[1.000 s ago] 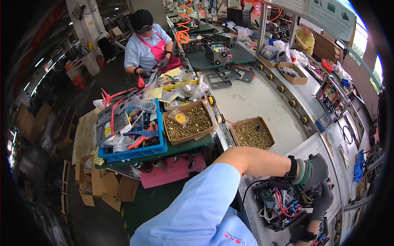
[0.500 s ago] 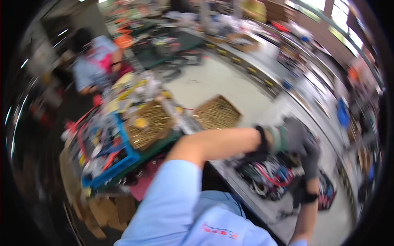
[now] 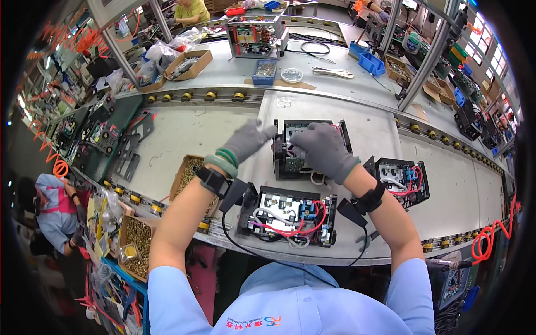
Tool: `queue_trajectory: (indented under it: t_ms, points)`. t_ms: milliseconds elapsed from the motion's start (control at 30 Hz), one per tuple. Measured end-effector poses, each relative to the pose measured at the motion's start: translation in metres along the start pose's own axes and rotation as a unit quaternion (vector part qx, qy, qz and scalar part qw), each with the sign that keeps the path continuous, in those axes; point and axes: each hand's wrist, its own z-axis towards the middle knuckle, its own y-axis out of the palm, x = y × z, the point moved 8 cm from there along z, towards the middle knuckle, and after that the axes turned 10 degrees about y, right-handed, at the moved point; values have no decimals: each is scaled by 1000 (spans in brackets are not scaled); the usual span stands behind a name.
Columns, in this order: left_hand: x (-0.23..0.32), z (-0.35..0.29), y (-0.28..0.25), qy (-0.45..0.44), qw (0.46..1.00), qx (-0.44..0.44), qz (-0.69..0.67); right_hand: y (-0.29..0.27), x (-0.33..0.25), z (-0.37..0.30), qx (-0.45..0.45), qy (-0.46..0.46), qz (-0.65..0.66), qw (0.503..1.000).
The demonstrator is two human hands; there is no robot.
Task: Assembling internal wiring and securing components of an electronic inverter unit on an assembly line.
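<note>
Three electronic units with black side plates, exposed boards and wires lie on the bench. The far unit is between my hands. My left hand, in a grey glove, reaches to its left side plate with fingers stretched out and thumb raised; it seems to hold nothing. My right hand, gloved too, is curled over the unit's right half; what its fingers grip, if anything, is hidden. Nearer to me sits a second unit with red and white wires. The third unit stands beyond my right wrist.
A box of brass-coloured screws and another screw box are by my left arm. A roller rail runs behind the worktop. On the far shelf stand a blue bin and a larger device. A coiled orange hose hangs at right.
My view has swung and steadied onto the units. Both hands, close together at the right before, are now apart over the far unit.
</note>
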Motion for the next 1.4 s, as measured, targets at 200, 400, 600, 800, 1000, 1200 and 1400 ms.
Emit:
queue_trajectory:
  t_ms: [200, 400, 600, 800, 1000, 1200, 1400]
  points:
    - [-20, -20, 43, -147, 964, -145, -166, 21, -1, -3, -57, -82, -88, 991]
    - [-10, -21, 37, -142, 977, -69, -145, 27, 2, 0, -25, -83, -18, 996]
    - [-5, -13, 38, -66, 990, -67, -110, 30, 4, 1, -37, -85, -34, 995]
    - [-6, -9, 39, -76, 985, -113, -104, 26, 1, 1, -21, -112, -36, 993]
    - [-26, -3, 50, -64, 989, -90, -101, 35, 1, 5, -33, -141, -28, 989]
    - [-16, 3, 48, 158, 984, -70, 38, 49, -10, 8, -25, -145, -48, 988]
    - [-8, -4, 43, -69, 990, -118, -23, 35, 1, 10, -114, -38, -37, 992]
